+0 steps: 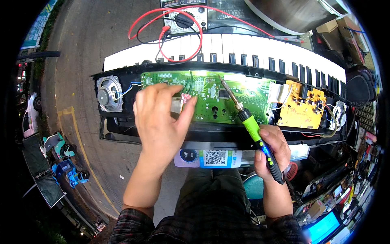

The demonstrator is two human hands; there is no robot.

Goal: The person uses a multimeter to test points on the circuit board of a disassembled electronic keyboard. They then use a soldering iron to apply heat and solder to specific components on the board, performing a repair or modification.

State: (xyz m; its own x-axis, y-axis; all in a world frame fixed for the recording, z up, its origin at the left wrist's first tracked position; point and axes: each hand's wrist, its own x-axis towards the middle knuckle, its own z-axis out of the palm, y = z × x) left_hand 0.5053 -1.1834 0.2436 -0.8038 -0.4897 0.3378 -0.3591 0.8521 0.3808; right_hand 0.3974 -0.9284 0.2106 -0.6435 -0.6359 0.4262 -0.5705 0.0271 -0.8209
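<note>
**Soldering iron held over an opened keyboard**

The electronic keyboard (221, 44) is laid across the middle of the frame, its keys at the upper side and its inside uncovered, so that, it seems, both hands can be brought in from the lower edge. The green circuit board (211, 99) is lying flat at the centre, below the keys. An orange circuit board (302, 103) is seen at the right. The multimeter (186, 21) is placed at upper centre, probably so that room is left around the boards.

By the right hand (272, 150) the soldering iron (254, 131) is gripped at its dark rear part, likely so that the fingers are kept away from the hot end. It is tilted toward upper left; whether the board is touched by its tip cannot be told.

The left hand (162, 107) is arched over the left half of the board, with forearm raised from lower left and fingers curled. The small red board (185, 97) is seen between thumb and forefinger; whether it is really pinched cannot be told.
</note>
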